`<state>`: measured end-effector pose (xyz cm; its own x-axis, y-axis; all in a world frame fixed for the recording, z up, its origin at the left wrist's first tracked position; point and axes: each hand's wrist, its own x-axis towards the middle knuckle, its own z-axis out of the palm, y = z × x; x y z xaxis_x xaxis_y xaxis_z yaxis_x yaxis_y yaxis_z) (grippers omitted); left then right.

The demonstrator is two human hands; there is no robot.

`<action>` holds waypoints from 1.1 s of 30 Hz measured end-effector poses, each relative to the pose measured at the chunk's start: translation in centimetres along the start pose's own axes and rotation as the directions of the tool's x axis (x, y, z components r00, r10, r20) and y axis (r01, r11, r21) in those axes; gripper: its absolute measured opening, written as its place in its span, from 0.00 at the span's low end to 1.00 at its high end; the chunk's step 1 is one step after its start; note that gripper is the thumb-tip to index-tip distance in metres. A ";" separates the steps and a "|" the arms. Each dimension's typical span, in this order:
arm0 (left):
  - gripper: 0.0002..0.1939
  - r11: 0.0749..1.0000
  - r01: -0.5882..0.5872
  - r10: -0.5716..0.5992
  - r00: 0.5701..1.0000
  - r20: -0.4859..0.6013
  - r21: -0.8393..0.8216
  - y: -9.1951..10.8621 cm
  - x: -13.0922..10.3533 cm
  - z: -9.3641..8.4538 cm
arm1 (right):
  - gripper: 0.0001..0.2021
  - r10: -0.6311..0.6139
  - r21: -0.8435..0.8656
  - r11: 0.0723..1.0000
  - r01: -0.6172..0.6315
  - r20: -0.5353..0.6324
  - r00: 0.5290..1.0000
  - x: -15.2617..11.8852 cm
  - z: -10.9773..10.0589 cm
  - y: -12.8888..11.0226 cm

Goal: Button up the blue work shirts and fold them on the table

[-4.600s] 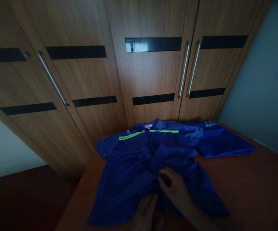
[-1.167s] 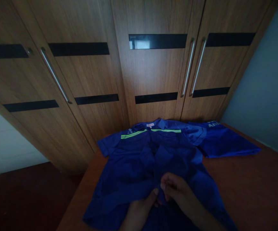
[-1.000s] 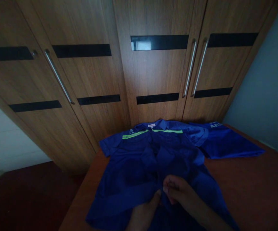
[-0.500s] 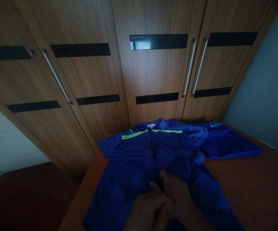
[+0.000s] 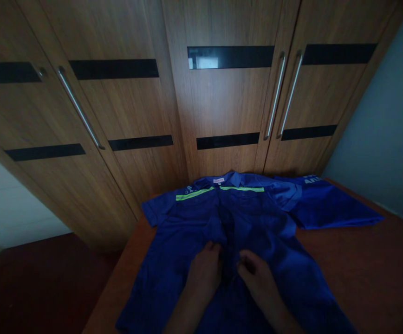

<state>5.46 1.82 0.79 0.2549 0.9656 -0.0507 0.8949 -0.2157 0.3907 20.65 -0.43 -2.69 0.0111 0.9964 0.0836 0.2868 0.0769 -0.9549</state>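
Note:
A dark blue short-sleeved work shirt (image 5: 168, 260) lies spread with its collar away from me and a bright yellow-green stripe across each side of the chest. Down the middle, its front opening parts in a dark gap. At the left side of this gap, my left hand (image 5: 205, 269) has its fingers closed on the cloth. Across from it, my right hand (image 5: 258, 274) is curled, thumb and forefinger pinching the other front edge. The small fastening details under the fingers are too dark to make out.
Beneath the shirt is a reddish-brown wooden table (image 5: 344, 264). A folded bright blue cloth item (image 5: 334, 206) with white lettering lies by the right sleeve. Behind the table stands a wooden wardrobe (image 5: 222, 102) with metal handles. A pale wall (image 5: 382, 139) is at the right.
My hands, close together and overlapping over the lower shirt front, have separated to either side of the opening. The flaps of cloth folded up at mid-front now lie lower.

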 end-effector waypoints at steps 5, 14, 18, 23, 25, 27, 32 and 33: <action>0.06 0.985 -0.021 0.008 0.997 -0.078 -0.172 -0.5 0.1 0.0 | 0.07 0.081 0.238 0.969 -0.069 -0.038 0.996 0.1 -0.5 0.0; 0.07 0.619 -0.033 -0.056 0.995 -0.086 -0.785 -0.2 0.0 -0.8 | 0.18 0.231 0.582 0.790 -0.193 0.009 0.973 -0.4 -1.1 -0.3; 0.05 0.517 -0.021 -0.067 0.996 -0.065 -0.856 0.1 0.1 -0.7 | 0.22 0.180 0.753 0.611 -0.244 0.167 0.969 -0.4 -1.1 -0.6; 0.05 0.494 -0.017 -0.079 0.995 -0.065 -0.869 0.2 0.3 -0.6 | 0.17 0.212 0.826 0.485 -0.287 0.208 0.955 -0.2 -1.4 -0.8; 0.04 0.521 -0.013 -0.090 0.993 -0.071 -0.854 0.2 0.3 -0.6 | 0.16 0.242 0.837 0.466 -0.287 0.191 0.951 -0.2 -1.6 -1.1; 0.03 0.602 -0.012 -0.099 0.991 -0.089 -0.799 0.3 0.2 -0.4 | 0.15 0.259 0.842 0.458 -0.285 0.181 0.949 -0.2 -1.7 -1.3; 0.06 0.839 -0.062 -0.051 0.980 -0.193 -0.540 0.6 0.1 0.0 | 0.18 0.226 0.806 0.512 -0.297 0.208 0.952 -0.5 -1.4 -0.8; 0.06 0.851 -0.070 -0.046 0.977 -0.208 -0.521 0.7 0.0 0.1 | 0.19 0.231 0.791 0.538 -0.290 0.192 0.954 -0.5 -1.2 -0.5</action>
<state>6.09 1.71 0.95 0.1314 0.9836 0.1234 0.5528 -0.1760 0.8145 21.70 -1.06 -1.93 -0.1072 0.9747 -0.1961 -0.6068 -0.2204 -0.7637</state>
